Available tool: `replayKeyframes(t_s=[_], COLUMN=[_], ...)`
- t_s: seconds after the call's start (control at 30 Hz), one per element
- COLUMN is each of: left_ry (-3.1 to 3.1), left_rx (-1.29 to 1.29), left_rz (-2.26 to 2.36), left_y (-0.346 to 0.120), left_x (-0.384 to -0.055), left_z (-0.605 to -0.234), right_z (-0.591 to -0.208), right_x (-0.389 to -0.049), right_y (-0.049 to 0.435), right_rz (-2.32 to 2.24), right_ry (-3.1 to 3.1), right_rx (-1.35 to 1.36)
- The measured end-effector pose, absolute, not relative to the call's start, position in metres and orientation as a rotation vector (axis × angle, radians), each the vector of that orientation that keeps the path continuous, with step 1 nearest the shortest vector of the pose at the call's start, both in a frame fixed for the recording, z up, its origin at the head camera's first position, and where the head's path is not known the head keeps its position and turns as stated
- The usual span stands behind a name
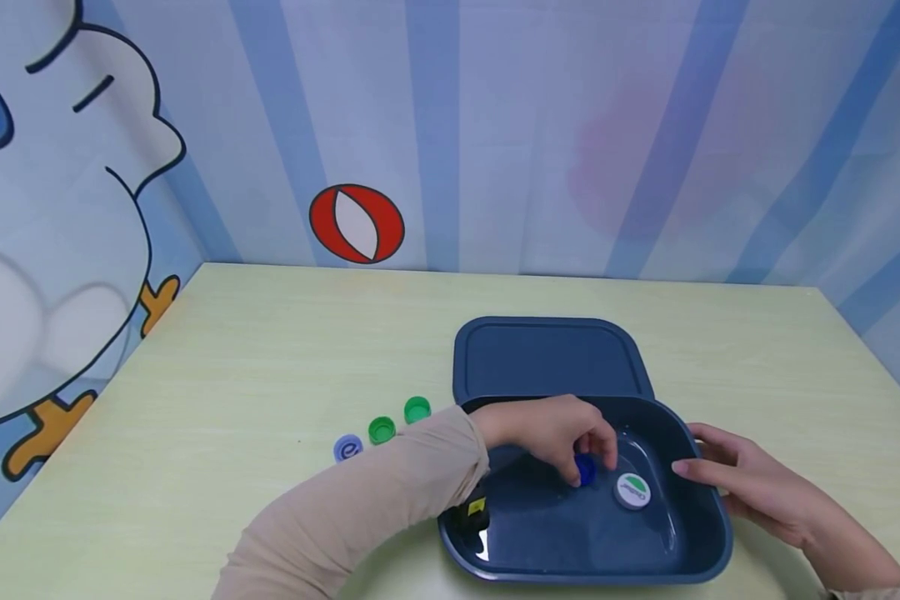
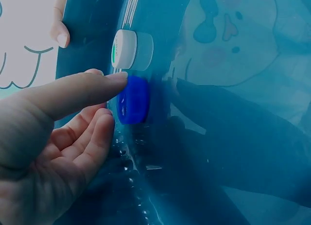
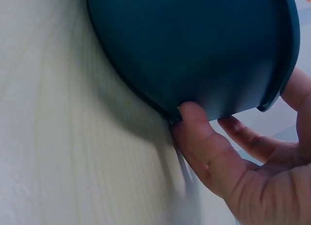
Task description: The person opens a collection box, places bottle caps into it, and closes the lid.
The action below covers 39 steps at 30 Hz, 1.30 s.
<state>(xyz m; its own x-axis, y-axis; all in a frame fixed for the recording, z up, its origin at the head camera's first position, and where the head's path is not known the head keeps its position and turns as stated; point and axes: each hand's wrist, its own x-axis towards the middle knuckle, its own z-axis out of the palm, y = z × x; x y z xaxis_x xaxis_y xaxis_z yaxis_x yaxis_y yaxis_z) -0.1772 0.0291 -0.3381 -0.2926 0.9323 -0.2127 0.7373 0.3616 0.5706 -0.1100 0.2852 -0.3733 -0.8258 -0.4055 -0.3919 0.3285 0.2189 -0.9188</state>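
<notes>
A dark blue plastic box (image 1: 570,567) stands at the front of the table. Inside it my left hand (image 1: 562,429) reaches down around a blue bottle cap (image 1: 587,469), which rests on the box floor. The thumb (image 2: 107,84) is against or just beside the cap's edge; the other fingers are loosely bent, and a gap shows between them and the cap. Close by in the box lies a white cap (image 1: 633,492) with a green mark. My right hand (image 1: 757,483) grips the box's right wall, its thumb over the rim and its fingers outside.
Behind the box lies a flat dark blue lid (image 1: 551,358). Left of it, two green caps (image 1: 382,430) and a pale purple cap (image 1: 348,447) lie in a slanting row near my left sleeve (image 1: 367,508). A striped backdrop (image 1: 495,125) stands behind the table.
</notes>
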Motion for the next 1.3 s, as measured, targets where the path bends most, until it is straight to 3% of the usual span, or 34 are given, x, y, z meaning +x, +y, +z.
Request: replayKeyframes(t_s=[0.83,1.3], left_ry=[2.090,2.115], left_rx=[1.474,1.428], left_rz=[0.668,0.730], left_y=[0.013,-0.018], left_x=[-0.178,-0.179], left_z=[-0.313,-0.302], right_z=[-0.375,-0.375], right_x=[-0.110,-0.109], right_y=[0.287,0.285], right_rz=[-1.694,-1.677], right_ry=[1.882,1.930], right_rx=[-0.079,-0.059])
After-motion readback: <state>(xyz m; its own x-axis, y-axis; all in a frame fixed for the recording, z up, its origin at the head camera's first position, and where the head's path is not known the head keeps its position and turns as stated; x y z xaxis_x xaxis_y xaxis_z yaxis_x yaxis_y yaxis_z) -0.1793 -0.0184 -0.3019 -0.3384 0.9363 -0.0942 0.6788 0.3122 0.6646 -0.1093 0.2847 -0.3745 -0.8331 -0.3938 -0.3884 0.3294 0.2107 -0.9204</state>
